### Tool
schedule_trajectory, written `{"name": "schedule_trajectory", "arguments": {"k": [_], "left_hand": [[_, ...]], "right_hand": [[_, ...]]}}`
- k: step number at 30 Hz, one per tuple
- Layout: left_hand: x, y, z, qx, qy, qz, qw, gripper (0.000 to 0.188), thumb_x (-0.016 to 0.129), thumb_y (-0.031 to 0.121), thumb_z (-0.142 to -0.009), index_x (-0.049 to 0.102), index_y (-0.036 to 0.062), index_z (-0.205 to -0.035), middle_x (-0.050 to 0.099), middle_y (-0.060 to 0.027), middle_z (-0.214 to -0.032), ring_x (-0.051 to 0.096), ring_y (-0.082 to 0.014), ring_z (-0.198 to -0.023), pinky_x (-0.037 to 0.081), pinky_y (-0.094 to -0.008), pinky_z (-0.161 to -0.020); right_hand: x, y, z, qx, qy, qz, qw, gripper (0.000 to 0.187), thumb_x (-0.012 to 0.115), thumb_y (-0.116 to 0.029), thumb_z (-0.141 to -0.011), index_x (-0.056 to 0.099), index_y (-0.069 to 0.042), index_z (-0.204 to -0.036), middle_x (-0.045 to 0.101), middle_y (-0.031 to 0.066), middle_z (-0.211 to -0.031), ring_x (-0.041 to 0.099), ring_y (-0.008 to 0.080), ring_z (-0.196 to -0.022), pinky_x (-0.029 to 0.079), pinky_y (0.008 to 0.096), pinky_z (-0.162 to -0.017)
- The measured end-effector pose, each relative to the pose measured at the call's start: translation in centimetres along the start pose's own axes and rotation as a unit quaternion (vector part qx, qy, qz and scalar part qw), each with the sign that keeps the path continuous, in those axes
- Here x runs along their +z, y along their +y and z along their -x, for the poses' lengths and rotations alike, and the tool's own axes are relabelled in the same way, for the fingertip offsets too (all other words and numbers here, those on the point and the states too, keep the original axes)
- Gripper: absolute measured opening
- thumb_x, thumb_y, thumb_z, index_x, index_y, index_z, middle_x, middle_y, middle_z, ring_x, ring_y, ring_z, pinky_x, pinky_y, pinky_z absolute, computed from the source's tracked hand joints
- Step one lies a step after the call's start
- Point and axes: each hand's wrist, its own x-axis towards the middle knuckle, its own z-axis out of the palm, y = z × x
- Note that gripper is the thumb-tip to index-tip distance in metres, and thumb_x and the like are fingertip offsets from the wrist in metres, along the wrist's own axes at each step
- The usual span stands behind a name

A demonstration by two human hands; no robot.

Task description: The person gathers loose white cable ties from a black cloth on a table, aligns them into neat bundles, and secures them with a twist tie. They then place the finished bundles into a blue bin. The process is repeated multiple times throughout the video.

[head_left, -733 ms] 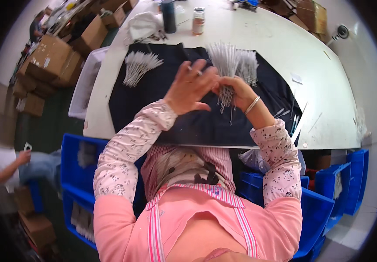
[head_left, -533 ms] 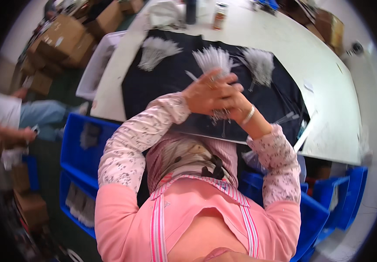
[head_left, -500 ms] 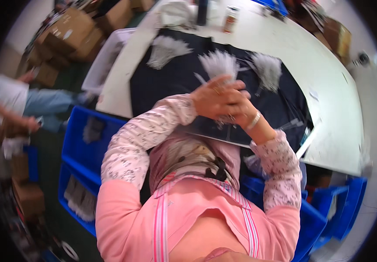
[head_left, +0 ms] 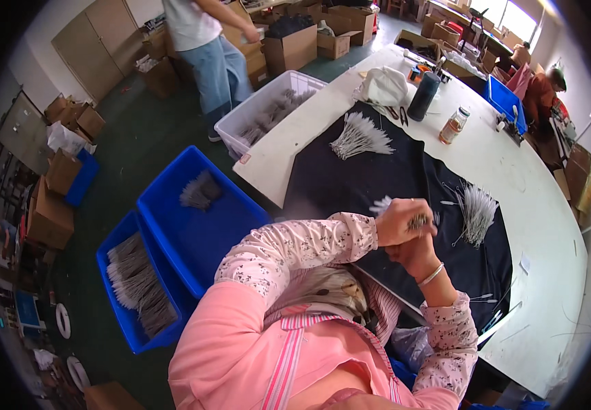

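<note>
Above the near edge of a black cloth (head_left: pixel 336 184), my left hand (head_left: pixel 403 222) is closed round a bundle of thin wire brushes (head_left: pixel 381 205). White bristle tips stick out on its left side, and wire ends show at the top of the fist. My right hand (head_left: pixel 415 256) is closed just below, against the left hand and the bundle; its fingers are partly hidden. On the cloth lie one fanned pile of white brushes (head_left: pixel 361 137) farther off and another brush pile (head_left: pixel 476 213) to the right. A few loose brushes (head_left: pixel 483 299) rest near the right forearm.
A white table (head_left: pixel 541 246) carries a glass bottle (head_left: pixel 454 126), a dark cylinder (head_left: pixel 424 97) and a white cloth bag (head_left: pixel 383 87). Blue bins (head_left: pixel 193 239) with brushes stand at left, beside a clear tub (head_left: pixel 230 130). A person (head_left: pixel 213 61) stands beyond it; cardboard boxes (head_left: pixel 288 51) line the back.
My view has swung left, bringing the blue bins and tub further in. Both hands still grip the bundle, whose bristles pointed away from me before and now lean left.
</note>
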Motion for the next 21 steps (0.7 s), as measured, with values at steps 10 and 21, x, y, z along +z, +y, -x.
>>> {"name": "schedule_trajectory", "arguments": {"k": [10, 21], "left_hand": [[0.0, -3.1, 0.8, -0.084, 0.096, 0.012, 0.992, 0.020, 0.068, 0.007, -0.079, 0.057, 0.0037, -0.096, 0.060, -0.0072, -0.088, 0.058, -0.0137, -0.073, 0.048, -0.0270, -0.068], [0.6, -6.2, 3.1, -0.091, -0.031, -0.199, 0.975, 0.038, 0.055, 0.015, -0.087, 0.048, 0.0022, -0.122, 0.054, -0.0121, -0.116, 0.051, -0.0230, -0.113, 0.042, -0.0335, -0.093]], "right_hand": [[8.4, -8.0, 3.9, -0.589, 0.172, 0.533, 0.582, 0.010, 0.063, -0.009, -0.078, 0.061, -0.001, -0.085, 0.061, 0.0128, -0.083, 0.058, 0.0267, -0.077, 0.045, 0.0352, -0.071], [5.9, -6.5, -1.9, -0.526, 0.097, 0.729, 0.428, 0.035, 0.059, -0.030, -0.085, 0.062, 0.000, -0.103, 0.060, 0.0149, -0.113, 0.049, 0.0318, -0.119, 0.029, 0.0435, -0.107]]}}
